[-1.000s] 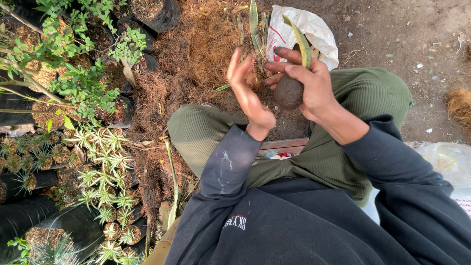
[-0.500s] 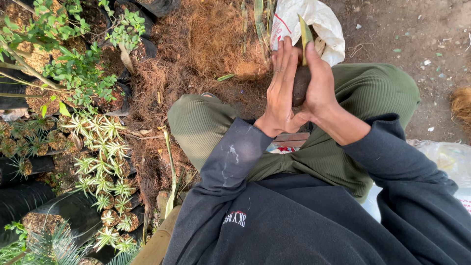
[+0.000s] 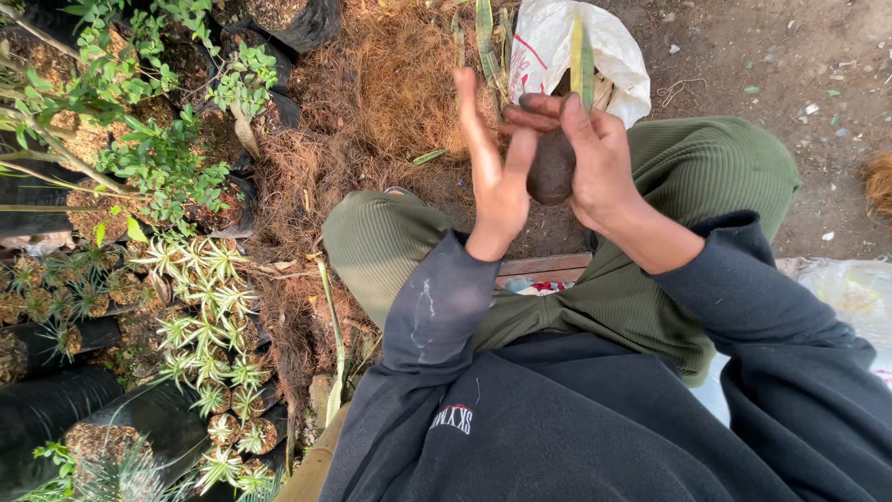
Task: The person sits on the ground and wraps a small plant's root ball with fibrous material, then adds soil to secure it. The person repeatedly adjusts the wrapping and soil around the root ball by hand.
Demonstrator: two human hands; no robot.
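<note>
The right hand (image 3: 599,163) is wrapped around a dark, rounded ball of soil (image 3: 551,169), its fingers curled over the top and far side so the ball sits clamped in the palm, held up in the air above the person's knees in green trousers (image 3: 669,186). Out of the top of the ball rises a narrow green leaf (image 3: 582,65), standing nearly straight up and away from the body, so the long line of the plant runs from the ball upward toward the white plastic bag (image 3: 567,46) lying on the ground behind it.

The left hand (image 3: 497,167) stands just to the left of the ball, flat and open, fingers together and pointing up, palm turned toward the soil. Whether the palm actually touches the ball I cannot tell; at most a sliver of gap shows between them. The ball lies directly to the right of that open palm, at the same height.

A heap of brown dry fibre (image 3: 390,84) covers the ground beyond the hands, and small potted plants (image 3: 209,307) crowd the left side.
</note>
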